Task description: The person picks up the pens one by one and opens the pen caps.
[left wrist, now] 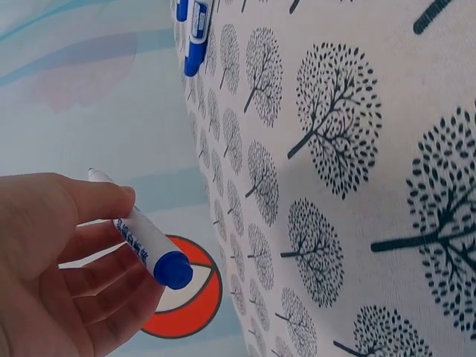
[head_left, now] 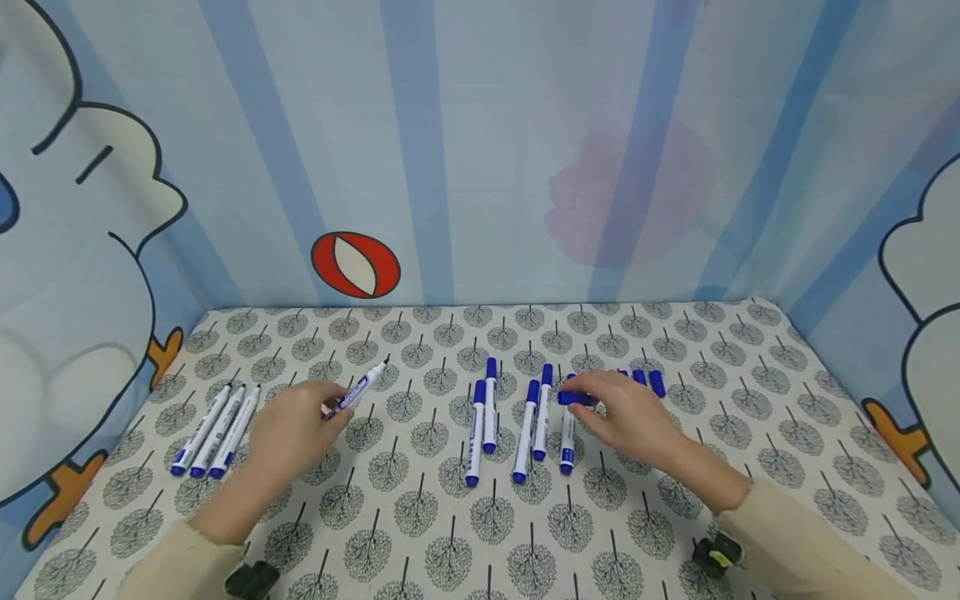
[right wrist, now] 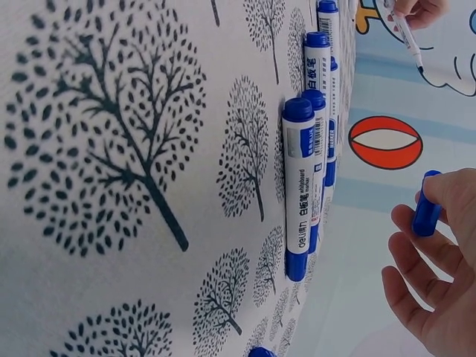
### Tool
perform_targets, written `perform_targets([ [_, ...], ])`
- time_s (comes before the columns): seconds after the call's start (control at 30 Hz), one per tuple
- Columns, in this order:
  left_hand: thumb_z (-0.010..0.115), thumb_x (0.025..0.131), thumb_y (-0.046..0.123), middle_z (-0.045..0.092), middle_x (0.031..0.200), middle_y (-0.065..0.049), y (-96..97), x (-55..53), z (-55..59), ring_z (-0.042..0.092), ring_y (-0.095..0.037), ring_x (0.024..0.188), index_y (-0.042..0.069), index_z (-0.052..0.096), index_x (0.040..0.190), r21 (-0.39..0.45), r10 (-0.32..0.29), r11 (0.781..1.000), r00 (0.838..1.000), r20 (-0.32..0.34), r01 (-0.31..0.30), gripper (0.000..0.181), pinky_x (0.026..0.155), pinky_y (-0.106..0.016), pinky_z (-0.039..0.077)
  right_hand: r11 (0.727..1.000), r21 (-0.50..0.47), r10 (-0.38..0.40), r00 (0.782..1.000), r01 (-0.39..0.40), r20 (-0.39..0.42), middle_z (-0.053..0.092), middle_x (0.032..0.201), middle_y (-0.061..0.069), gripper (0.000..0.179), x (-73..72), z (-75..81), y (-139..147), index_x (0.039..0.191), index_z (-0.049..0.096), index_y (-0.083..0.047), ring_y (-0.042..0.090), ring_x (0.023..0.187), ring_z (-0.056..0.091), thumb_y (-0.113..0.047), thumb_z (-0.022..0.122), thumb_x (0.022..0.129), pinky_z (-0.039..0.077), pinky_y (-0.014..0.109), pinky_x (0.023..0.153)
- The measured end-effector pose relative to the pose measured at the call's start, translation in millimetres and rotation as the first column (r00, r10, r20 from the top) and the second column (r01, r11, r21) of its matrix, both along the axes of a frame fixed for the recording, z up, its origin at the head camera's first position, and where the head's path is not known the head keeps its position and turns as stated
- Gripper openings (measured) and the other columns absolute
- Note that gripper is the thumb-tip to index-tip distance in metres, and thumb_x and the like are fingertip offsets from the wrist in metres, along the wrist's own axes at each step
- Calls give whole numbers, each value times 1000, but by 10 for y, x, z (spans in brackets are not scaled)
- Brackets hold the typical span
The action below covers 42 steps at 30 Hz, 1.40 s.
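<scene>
My left hand [head_left: 296,423] pinches a white whiteboard marker [head_left: 363,385] between thumb and fingers. Its bare dark tip points up and away, and its blue end [left wrist: 174,269] faces the left wrist camera. Over on the right, my right hand [head_left: 636,417] holds a loose blue cap [right wrist: 427,204] between thumb and fingertips. In the head view that cap overlaps the upper part of a marker [head_left: 567,450] on the cloth. Several capped blue markers [head_left: 476,442] lie lengthwise left of the right hand, their caps toward the back.
Three uncapped markers [head_left: 201,440] lie side by side at the left, tips toward the back. Beyond the right hand, loose blue caps [head_left: 657,383] stand in a row, partly hidden by it. A tree-print cloth [head_left: 420,533] covers the table, with a cartoon curtain [head_left: 495,167] behind.
</scene>
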<state>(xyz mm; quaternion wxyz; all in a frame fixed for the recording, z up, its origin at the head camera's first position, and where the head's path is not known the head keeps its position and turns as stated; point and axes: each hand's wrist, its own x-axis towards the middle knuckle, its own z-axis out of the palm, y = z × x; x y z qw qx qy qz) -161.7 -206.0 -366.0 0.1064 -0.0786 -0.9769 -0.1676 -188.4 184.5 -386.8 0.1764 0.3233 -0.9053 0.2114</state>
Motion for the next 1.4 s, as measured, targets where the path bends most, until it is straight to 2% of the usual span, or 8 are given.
perform_targets([
  [0.1, 72, 76, 16, 66, 87, -9, -41, 2, 19, 60, -15, 62, 5, 68, 99, 8, 17, 1000, 1000, -4, -17, 25, 40, -21, 39, 1000, 1, -5, 1000, 5, 0, 67, 102, 1, 25, 6, 6, 1, 106, 66, -14, 14, 85, 63, -18, 68, 82, 51, 27, 67],
  [0.3, 71, 78, 18, 65, 84, -11, -137, 19, 41, 51, -13, 53, 3, 67, 102, -1, 56, 998, 998, 13, -56, 28, 37, -25, 36, 1000, 3, -2, 1000, 2, -13, 67, 101, 0, 24, 13, 0, 8, 105, 66, -14, 12, 82, 62, -18, 69, 82, 50, 25, 64],
  [0.47, 69, 78, 18, 66, 85, -13, -228, 23, 24, 55, -14, 57, 1, 67, 102, -4, 72, 997, 997, 3, -72, 29, 41, -24, 39, 1000, 2, 3, 1000, -3, -25, 67, 100, 0, 24, 15, -17, 11, 105, 66, -14, 11, 80, 62, -17, 69, 81, 49, 23, 62],
  [0.7, 67, 80, 20, 65, 93, -18, -361, -11, -30, 55, -18, 59, 0, 64, 108, 0, 127, 992, 989, 75, -128, 34, 41, -26, 39, 1000, -10, 14, 1000, -14, -3, 68, 99, 0, 24, 22, -25, 12, 105, 66, -13, 9, 75, 60, -16, 68, 82, 46, 21, 59],
  [0.8, 67, 80, 20, 66, 91, -18, -405, -13, -31, 56, -18, 59, 0, 63, 110, -3, 140, 990, 987, 74, -140, 36, 43, -26, 40, 1000, -13, 15, 1000, -15, 0, 68, 101, 0, 24, 23, -23, 13, 105, 66, -12, 10, 77, 61, -16, 68, 82, 47, 22, 60],
  [0.97, 66, 81, 19, 65, 90, -20, -460, 5, -24, 49, -14, 49, -2, 59, 114, 28, 156, 987, 983, 94, -159, 40, 40, -27, 39, 1000, -11, 10, 1000, -10, 3, 68, 102, 1, 24, 21, -21, 17, 106, 66, -13, 12, 80, 62, -17, 67, 82, 48, 23, 61],
  [1.2, 64, 82, 22, 63, 89, -18, -577, 12, -53, 50, -15, 52, -1, 57, 109, 24, 213, 976, 968, 135, -218, 36, 41, -27, 39, 1000, -9, 16, 1000, -16, -7, 68, 102, 2, 24, 18, -25, 17, 106, 66, -12, 12, 77, 62, -17, 67, 83, 46, 21, 58],
  [1.4, 64, 82, 20, 63, 89, -19, -671, 25, -85, 51, -15, 50, -2, 57, 106, 29, 236, 969, 958, 163, -244, 33, 40, -28, 40, 1000, -4, 16, 1000, -16, -4, 68, 103, 2, 24, 23, -15, 10, 106, 66, -11, 13, 80, 63, -17, 67, 83, 48, 23, 60],
])
